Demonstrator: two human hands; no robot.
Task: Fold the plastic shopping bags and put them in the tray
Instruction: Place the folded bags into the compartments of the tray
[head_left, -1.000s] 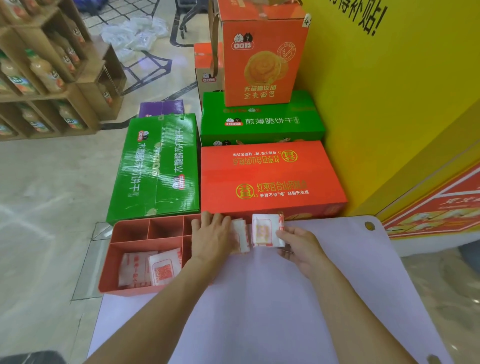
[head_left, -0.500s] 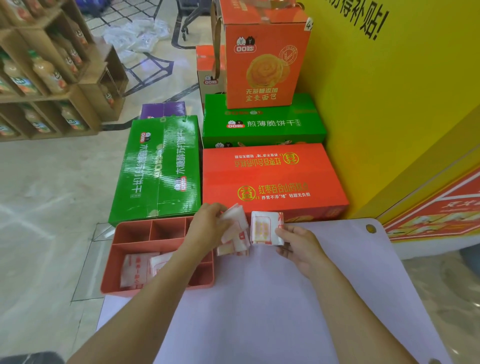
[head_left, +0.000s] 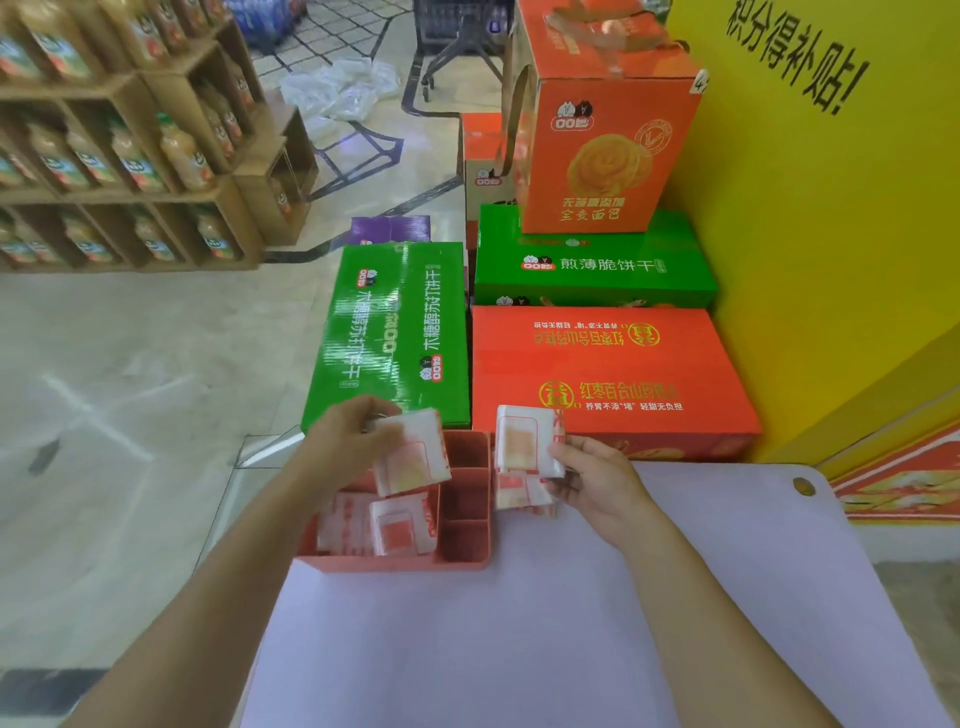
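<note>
My left hand (head_left: 345, 441) grips a folded bag (head_left: 415, 460) over the tray (head_left: 395, 563), and my right hand (head_left: 597, 486) pinches a second bag (head_left: 522, 441). Next I'd guess it just needs lowering in.

Bright even light, soft blur, edges bowed by wide-angle lens

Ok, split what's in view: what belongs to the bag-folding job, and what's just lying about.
Job: left hand gripping first bag over the red tray; right hand holding second bag upright; third bag below it; stored bags lying in the tray; white mat.
Lying about: green boxes, orange boxes, bottle shelves, crumpled plastic on the floor.
</note>
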